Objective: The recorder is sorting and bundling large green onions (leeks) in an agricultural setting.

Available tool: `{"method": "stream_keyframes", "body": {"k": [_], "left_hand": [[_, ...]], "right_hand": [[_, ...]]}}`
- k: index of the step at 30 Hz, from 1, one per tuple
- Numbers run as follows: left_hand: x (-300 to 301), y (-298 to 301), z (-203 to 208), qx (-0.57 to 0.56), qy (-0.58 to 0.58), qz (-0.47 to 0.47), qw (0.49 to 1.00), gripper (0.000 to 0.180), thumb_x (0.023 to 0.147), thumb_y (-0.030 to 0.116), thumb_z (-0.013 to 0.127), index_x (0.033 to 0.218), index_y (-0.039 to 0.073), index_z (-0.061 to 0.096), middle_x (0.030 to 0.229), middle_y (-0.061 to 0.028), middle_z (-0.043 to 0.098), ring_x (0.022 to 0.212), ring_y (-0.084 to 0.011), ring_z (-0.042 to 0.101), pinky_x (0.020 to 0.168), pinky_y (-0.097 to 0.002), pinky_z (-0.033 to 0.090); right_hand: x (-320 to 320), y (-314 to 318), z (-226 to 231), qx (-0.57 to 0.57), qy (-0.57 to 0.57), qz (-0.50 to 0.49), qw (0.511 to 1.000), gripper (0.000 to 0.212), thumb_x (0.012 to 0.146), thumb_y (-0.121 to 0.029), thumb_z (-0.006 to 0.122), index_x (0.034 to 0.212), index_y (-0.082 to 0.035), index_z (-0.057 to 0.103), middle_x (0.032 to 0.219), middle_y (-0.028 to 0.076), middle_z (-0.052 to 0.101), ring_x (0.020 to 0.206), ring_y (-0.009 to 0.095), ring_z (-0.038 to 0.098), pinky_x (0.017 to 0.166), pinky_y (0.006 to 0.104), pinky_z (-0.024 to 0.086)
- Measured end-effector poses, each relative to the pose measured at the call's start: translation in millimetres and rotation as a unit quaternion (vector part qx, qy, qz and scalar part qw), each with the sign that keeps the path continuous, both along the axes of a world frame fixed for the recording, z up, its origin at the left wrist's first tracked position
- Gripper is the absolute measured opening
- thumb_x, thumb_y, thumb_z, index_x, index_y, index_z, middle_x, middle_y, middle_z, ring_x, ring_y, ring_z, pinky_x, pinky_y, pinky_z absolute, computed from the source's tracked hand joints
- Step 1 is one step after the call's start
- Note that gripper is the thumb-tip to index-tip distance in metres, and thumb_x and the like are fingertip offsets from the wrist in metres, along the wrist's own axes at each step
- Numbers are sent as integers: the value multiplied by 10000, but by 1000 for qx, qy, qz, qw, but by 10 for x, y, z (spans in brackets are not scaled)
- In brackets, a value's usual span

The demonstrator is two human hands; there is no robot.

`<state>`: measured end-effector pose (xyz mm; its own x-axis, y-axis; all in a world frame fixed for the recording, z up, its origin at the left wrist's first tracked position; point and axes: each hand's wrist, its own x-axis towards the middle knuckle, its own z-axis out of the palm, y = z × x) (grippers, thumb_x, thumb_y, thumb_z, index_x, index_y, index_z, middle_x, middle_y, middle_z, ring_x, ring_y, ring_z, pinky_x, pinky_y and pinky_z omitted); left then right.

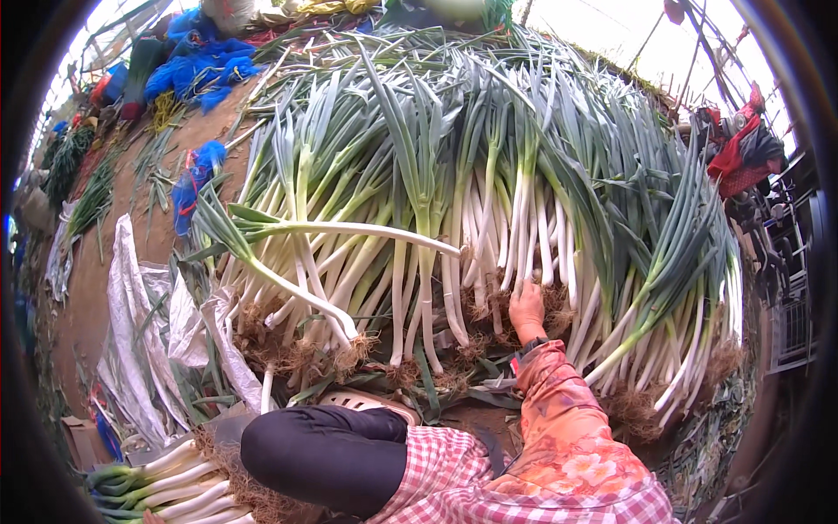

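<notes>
My right hand (527,312) reaches forward into a big heap of leeks (419,188), its fingers closed round the lower white stem of a leek (522,231) just above the roots. The leeks lie with green leaves pointing away from me and hairy, soil-brown roots toward me. On top of the heap, left of my hand, one leek (367,229) lies crosswise, and another (301,293) slants with its roots near me. At the lower left, beside my bent knee, a neat row of leeks (188,493) lies together. I cannot make out my left hand.
White plastic sheeting (135,341) lies crumpled at the left, on brown ground (113,188). Blue netting (196,65) is piled at the far left, with a smaller blue piece (196,183) closer. Red cloth (742,148) hangs at the right, above a dark metal frame (794,306).
</notes>
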<state>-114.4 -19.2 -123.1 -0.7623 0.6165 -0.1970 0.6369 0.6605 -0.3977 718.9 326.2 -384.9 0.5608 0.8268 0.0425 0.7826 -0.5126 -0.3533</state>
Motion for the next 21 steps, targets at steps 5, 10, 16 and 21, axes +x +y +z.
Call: {"method": "stream_keyframes", "body": {"k": [5, 10, 16, 21], "left_hand": [[-301, -106, -133, 39, -96, -2, 995, 465, 987, 204, 305, 1427, 51, 316, 1452, -124, 371, 1315, -265, 375, 1097, -383, 262], [-764, -395, -246, 26, -122, -27, 992, 473, 1002, 218, 269, 1451, 67, 267, 1467, -123, 344, 1332, -286, 344, 1118, -393, 233], [-568, -275, -275, 17, -106, 22, 994, 489, 1017, 265, 251, 1465, 70, 229, 1487, -130, 301, 1356, -281, 306, 1128, -391, 208], [-782, -448, -264, 88, -137, 20, 986, 475, 1016, 259, 282, 1444, 54, 282, 1479, -139, 312, 1356, -297, 291, 1124, -390, 206]], "right_hand": [[301, 263, 32, -13, -43, -48, 998, 333, 821, -218, 591, 1108, -62, 524, 1106, 190, 541, 1063, 363, 525, 871, 456, 460], [296, 512, 39, -139, 0, -34, 990, 308, 833, -226, 563, 1093, -60, 560, 1103, 187, 572, 988, 383, 584, 831, 473, 486], [152, 739, -100, -247, -124, -91, 957, 264, 912, -146, 462, 1121, -4, 538, 1098, 196, 621, 962, 310, 654, 788, 418, 534], [243, 728, -90, -230, -165, -66, 957, 293, 886, -174, 517, 1127, -18, 461, 1015, 149, 622, 869, 271, 679, 687, 363, 562]]}}
